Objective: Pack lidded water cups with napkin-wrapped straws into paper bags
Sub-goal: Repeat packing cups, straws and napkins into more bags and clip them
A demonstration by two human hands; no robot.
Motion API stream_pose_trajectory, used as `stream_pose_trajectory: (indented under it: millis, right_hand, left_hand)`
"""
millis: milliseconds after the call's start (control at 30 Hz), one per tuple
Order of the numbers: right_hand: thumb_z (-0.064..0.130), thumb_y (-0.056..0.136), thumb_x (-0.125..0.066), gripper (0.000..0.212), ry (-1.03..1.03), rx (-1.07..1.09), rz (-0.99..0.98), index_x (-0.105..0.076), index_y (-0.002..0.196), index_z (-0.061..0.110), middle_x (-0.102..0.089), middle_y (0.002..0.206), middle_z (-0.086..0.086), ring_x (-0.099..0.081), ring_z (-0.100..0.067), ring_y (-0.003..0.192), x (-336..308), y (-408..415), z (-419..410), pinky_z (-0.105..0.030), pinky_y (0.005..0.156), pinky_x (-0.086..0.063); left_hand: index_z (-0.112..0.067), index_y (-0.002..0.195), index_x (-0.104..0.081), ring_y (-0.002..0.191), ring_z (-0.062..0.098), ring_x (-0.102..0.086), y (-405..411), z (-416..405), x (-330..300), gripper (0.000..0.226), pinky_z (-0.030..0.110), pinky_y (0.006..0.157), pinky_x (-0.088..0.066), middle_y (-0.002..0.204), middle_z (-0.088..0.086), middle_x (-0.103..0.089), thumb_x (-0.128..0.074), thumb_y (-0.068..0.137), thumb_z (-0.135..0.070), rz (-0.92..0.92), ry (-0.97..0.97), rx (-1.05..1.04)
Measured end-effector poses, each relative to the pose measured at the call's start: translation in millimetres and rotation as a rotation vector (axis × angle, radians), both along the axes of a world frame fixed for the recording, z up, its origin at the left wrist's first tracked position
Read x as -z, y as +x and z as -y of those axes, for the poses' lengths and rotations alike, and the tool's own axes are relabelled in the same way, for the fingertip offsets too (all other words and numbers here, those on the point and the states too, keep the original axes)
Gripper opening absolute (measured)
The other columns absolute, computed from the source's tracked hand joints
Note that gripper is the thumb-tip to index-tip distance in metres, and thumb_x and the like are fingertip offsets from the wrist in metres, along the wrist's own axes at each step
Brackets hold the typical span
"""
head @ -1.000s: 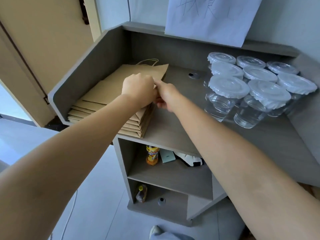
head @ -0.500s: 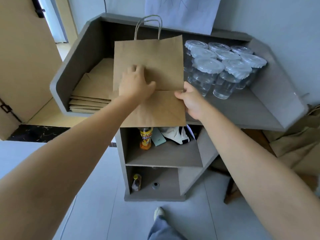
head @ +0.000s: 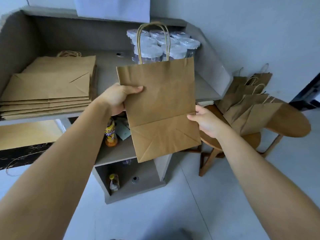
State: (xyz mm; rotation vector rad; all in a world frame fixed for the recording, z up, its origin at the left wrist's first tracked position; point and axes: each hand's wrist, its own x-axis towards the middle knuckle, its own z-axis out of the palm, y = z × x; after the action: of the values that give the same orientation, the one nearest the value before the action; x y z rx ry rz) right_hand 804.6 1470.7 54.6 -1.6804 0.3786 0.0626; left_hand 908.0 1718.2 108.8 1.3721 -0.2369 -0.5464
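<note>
Head view:
Bag (head: 161,108): flat, folded, held upright in the air in front of the bench (head: 110,66), handles up, folded base at the bottom.
Left hand (head: 116,97): grips the bag's left edge — thumb (head: 134,89) across the front, fingers hidden behind.
Right hand (head: 207,122): pinches the right edge at the base fold, fingers curled.
Cups (head: 174,47): lidded, clustered at the bench's back right, partly behind the handles.
Stack (head: 50,89): flat bags on the bench's left.
Chair (head: 245,132): right of the bench — several bags (head: 251,104) on it.
</note>
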Motion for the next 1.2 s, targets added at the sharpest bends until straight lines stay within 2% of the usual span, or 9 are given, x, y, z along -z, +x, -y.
stream_pose_trajectory:
  millis: [167,300,433,533,667,800,1000,1100,1200]
  right_hand:
    - [0.044,0.093,-0.050,0.061,-0.511,0.501,0.067,-0.032,0.141,0.011,-0.047,0.133,-0.007,-0.051,-0.025,0.116,-16.5,-19.2,22.7,-0.031,0.084,-0.046]
    - [0.076,0.079,-0.042,0.084,-0.123,0.471,-0.085,-0.032,0.138,0.017,-0.056,0.113,-0.012,-0.062,-0.023,0.077,-46.1,-29.6,32.7,-0.024,0.050,-0.051]
    - [0.070,0.081,-0.049,0.069,0.063,0.419,-0.137,-0.044,0.128,0.019,-0.059,0.105,-0.018,-0.065,-0.026,0.073,-50.5,-41.3,68.3,-0.031,0.060,-0.057]
    - [0.051,0.089,-0.051,0.056,0.187,0.406,-0.086,-0.043,0.130,0.015,-0.063,0.103,-0.020,-0.068,-0.028,0.075,-42.4,-54.5,99.1,-0.032,0.058,-0.057]
    - [0.046,0.093,-0.051,0.030,0.214,0.323,0.001,-0.053,0.110,0.022,-0.066,0.092,-0.009,-0.068,-0.024,0.076,-30.9,-83.3,137.3,-0.036,0.066,-0.057]
    - [0.048,0.093,-0.050,0.017,0.161,0.274,0.053,-0.055,0.093,0.032,-0.065,0.091,-0.001,-0.067,-0.023,0.086,-16.9,-105.6,172.6,-0.046,0.083,-0.055]
    - [0.052,0.090,-0.052,0.030,0.073,0.217,0.062,-0.054,0.113,0.033,-0.065,0.107,0.002,-0.063,-0.022,0.103,2.5,-123.3,219.0,-0.048,0.087,-0.054]
    - [0.046,0.093,-0.051,0.032,0.040,0.169,0.053,-0.054,0.120,0.029,-0.064,0.116,0.002,-0.061,-0.020,0.106,9.2,-126.7,236.7,-0.045,0.087,-0.055]
    - [0.012,0.085,-0.048,0.028,-0.053,0.203,0.041,-0.057,0.106,0.028,-0.063,0.101,-0.003,-0.059,-0.023,0.099,15.3,-125.1,245.9,-0.039,0.087,-0.052]
  left_hand:
    - [-0.017,0.096,-0.066,0.081,0.011,-0.071,-28.3,63.3,20.1,0.014,0.025,0.071,-0.058,0.086,-0.005,-0.074,-0.060,0.090,-0.006,0.070,-0.021,0.043]
    - [-0.016,0.094,-0.067,0.079,0.005,-0.068,-57.9,119.7,36.4,0.011,0.019,0.073,-0.056,0.082,-0.012,-0.073,-0.060,0.091,-0.007,0.221,0.118,0.112]
    - [-0.008,0.106,-0.065,0.072,-0.003,-0.066,-87.6,171.5,43.0,0.017,0.013,0.071,-0.053,0.077,-0.016,-0.072,-0.056,0.093,-0.003,0.287,0.105,0.205]
    - [-0.012,0.113,-0.064,0.083,-0.002,-0.066,-101.9,202.4,43.6,0.028,0.018,0.084,-0.048,0.096,-0.008,-0.071,-0.063,0.087,-0.002,0.272,0.127,0.352]
    - [-0.025,0.140,-0.042,0.121,0.015,-0.056,-111.3,242.2,49.3,0.099,0.033,0.099,-0.046,0.133,-0.002,-0.058,-0.082,0.054,-0.053,0.067,0.055,0.751]
    - [-0.024,0.149,-0.029,0.115,0.018,-0.061,-126.3,287.7,55.1,0.136,0.040,0.086,-0.055,0.129,-0.002,-0.060,-0.070,0.034,-0.084,-0.111,-0.036,0.755]
    - [-0.025,0.146,-0.036,0.122,0.026,-0.056,-140.8,341.1,66.0,0.121,0.054,0.101,-0.043,0.139,0.009,-0.052,-0.061,0.046,-0.088,-0.094,0.020,0.638]
    - [-0.024,0.133,-0.052,0.117,0.022,-0.060,-151.3,360.8,64.7,0.082,0.047,0.099,-0.046,0.128,0.004,-0.062,-0.056,0.070,-0.076,0.014,0.104,0.612]
    - [-0.020,0.114,-0.060,0.099,0.018,-0.067,-157.8,381.5,70.4,0.037,0.031,0.083,-0.053,0.109,0.003,-0.070,-0.052,0.092,-0.049,0.019,0.141,0.459]
